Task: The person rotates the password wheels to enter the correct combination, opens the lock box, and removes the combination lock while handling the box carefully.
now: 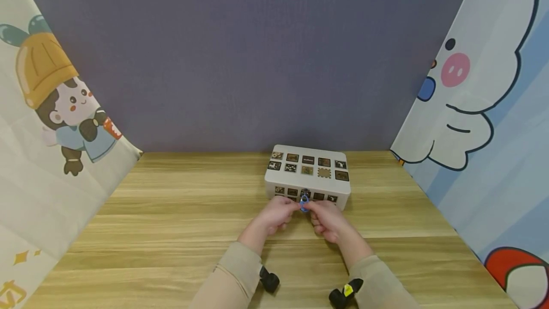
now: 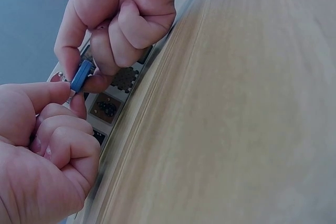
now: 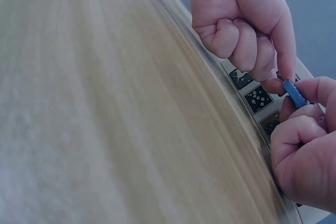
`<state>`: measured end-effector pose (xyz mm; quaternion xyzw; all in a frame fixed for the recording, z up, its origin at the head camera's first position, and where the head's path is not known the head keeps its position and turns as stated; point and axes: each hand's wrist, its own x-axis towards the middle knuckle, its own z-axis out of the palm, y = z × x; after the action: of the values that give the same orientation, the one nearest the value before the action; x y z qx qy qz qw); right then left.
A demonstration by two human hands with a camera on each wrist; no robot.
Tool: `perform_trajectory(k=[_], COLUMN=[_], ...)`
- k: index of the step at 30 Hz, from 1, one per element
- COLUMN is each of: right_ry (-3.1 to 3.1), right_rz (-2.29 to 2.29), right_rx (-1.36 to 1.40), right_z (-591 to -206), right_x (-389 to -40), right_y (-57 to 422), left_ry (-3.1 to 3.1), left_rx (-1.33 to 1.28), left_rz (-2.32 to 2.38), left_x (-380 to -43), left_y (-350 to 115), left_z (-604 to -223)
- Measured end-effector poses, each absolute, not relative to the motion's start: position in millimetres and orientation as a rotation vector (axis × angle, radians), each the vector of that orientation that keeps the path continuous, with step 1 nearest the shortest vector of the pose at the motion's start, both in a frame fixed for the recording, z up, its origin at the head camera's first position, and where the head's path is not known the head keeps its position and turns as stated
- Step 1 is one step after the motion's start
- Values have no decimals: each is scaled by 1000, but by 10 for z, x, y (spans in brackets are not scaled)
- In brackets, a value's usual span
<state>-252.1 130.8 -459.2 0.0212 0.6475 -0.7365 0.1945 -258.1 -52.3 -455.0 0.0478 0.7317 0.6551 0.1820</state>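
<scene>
A small blue padlock is at the front clasp of a white box with dark picture squares on its lid and front. My left hand pinches one side of the padlock between thumb and index finger, the other fingers curled in. From the opposite side my right hand pinches it the same way. In the left wrist view the padlock's blue body shows between both sets of fingertips, with a bit of silver by the left fingertips. Fingers hide part of the padlock in the right wrist view.
The box stands toward the back of a wooden table, near a grey-purple back panel. Cartoon-printed cloths hang at both sides. Black wrist cameras sit at both sleeves.
</scene>
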Motion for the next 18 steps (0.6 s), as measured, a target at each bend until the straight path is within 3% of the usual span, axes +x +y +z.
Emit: perform_trajectory(k=[18], right_ry=[1836], right_rz=[-2064], right_rx=[67], right_z=[-4601], right_x=[-2527], right_y=[1295], left_ry=[2057], left_rx=[133], left_rz=[1857], left_x=[-2568], left_y=[-522], left_z=[-4551])
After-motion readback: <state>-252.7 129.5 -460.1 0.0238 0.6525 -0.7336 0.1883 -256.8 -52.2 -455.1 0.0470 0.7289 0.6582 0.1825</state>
